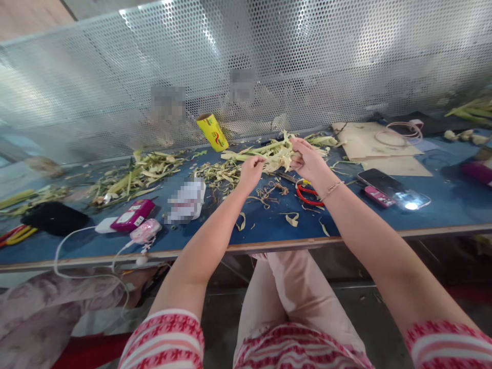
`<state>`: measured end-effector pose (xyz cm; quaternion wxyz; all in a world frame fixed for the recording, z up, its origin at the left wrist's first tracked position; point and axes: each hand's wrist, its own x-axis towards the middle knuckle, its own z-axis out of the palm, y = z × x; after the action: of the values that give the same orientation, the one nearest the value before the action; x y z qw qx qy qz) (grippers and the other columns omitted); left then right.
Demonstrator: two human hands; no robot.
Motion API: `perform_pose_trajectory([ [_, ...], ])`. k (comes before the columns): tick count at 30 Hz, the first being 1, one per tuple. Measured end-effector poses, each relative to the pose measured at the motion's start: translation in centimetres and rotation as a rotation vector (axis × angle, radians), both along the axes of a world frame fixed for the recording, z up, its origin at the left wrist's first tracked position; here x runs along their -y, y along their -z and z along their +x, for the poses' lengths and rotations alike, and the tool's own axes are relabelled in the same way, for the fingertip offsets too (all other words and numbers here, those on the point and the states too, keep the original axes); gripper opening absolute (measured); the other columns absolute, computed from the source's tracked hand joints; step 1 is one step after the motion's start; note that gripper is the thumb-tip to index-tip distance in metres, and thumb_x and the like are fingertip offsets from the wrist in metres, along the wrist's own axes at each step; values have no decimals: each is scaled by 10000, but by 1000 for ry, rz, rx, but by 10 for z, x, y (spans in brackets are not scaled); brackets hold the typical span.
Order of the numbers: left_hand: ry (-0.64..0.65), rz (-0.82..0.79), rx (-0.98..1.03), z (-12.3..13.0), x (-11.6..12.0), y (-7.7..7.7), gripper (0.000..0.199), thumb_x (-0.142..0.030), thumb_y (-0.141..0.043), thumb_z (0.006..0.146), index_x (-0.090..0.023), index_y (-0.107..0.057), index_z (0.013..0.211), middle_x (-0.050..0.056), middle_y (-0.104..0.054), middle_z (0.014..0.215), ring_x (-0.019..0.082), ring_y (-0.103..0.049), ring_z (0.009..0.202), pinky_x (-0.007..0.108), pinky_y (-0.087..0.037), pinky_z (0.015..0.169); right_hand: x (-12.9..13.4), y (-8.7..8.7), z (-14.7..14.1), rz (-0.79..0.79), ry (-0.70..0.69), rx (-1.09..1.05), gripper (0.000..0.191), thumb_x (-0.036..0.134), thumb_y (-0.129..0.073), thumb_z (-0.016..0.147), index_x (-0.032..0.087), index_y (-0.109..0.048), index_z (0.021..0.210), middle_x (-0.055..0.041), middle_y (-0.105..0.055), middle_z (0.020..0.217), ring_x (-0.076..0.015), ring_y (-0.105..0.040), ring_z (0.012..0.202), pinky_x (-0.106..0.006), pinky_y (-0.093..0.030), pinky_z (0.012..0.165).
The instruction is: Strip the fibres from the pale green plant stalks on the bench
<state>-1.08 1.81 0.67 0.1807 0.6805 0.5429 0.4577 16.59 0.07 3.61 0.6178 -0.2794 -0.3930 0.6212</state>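
Note:
Pale green, husk-like plant pieces point(274, 152) are held over the blue table, with ragged leafy strips hanging from them. My right hand point(306, 158) grips their right end, fingers closed. Just left of it, my left hand point(252, 171) is pinched at the lower edge of the same pieces. Loose plant scraps point(219, 177) lie beneath and left of my hands. Red-handled scissors point(307, 196) rest below my right hand, partly hidden by it. Brown string-like bits point(271, 192) lie between my forearms.
A yellow tube point(212, 132) stands tilted at the back, before a perforated metal panel point(307, 61). Another plant heap point(138, 177) lies left, near a purple power adapter point(134, 215) with a white cable. A lit phone point(392, 188) and brown card point(369, 141) are right. A person's leg shows lower left.

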Motion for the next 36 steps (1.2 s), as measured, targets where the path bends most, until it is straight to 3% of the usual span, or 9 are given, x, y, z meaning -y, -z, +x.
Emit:
perform_pose_trajectory([
  [3,13,20,-67,2,2,1,200,-123,-472,746,-155,-657,814,59,-661,858,183,-586,797,328,-453,808,1,0,-1,-3,-26,-27,261,257,-706,775,224,-446,768,118,-296,542,-19,-137,392,-215,-119,383],
  [8,145,-8,-86,10,12,3,162,-165,-497,731,-165,-618,837,58,-667,914,196,-602,885,332,-454,853,1,3,-5,-23,-69,-59,278,243,-736,743,217,-460,768,129,-283,516,-12,-130,378,-197,-115,372],
  [13,176,4,57,16,22,-2,50,-211,-502,761,-183,-543,761,30,-639,817,177,-591,844,326,-454,852,3,4,-9,-40,-102,-39,319,251,-746,738,219,-429,735,132,-264,493,-14,-124,376,-191,-122,365],
  [17,224,-58,228,20,21,-3,75,-211,-472,801,-184,-503,739,30,-618,774,158,-586,802,319,-458,838,3,4,-11,-52,-105,-39,308,236,-739,748,216,-433,728,128,-278,492,-13,-136,375,-193,-123,364],
  [20,196,-16,177,22,19,0,21,-166,-527,765,-181,-525,779,32,-629,844,160,-572,842,322,-446,853,3,4,-13,-62,-109,-20,278,232,-711,775,210,-439,726,126,-284,495,-12,-140,374,-194,-131,367],
  [24,202,48,117,23,20,2,107,-141,-573,742,-176,-551,840,43,-633,921,173,-571,877,310,-455,796,6,4,-16,-87,-122,-25,262,211,-674,804,204,-428,714,126,-274,488,-12,-137,375,-185,-138,367],
  [31,275,118,82,24,25,-2,40,-141,-572,782,-164,-596,804,34,-650,840,145,-591,779,278,-472,743,6,4,-16,-105,-138,-80,251,183,-648,824,198,-433,695,120,-257,466,-19,-157,380,-174,-149,365],
  [36,234,161,-7,22,26,-4,125,-159,-538,822,-166,-663,828,45,-686,863,151,-602,777,296,-484,775,5,4,-14,-94,-134,-51,245,202,-646,831,201,-440,699,120,-263,460,-21,-161,377,-180,-151,366],
])
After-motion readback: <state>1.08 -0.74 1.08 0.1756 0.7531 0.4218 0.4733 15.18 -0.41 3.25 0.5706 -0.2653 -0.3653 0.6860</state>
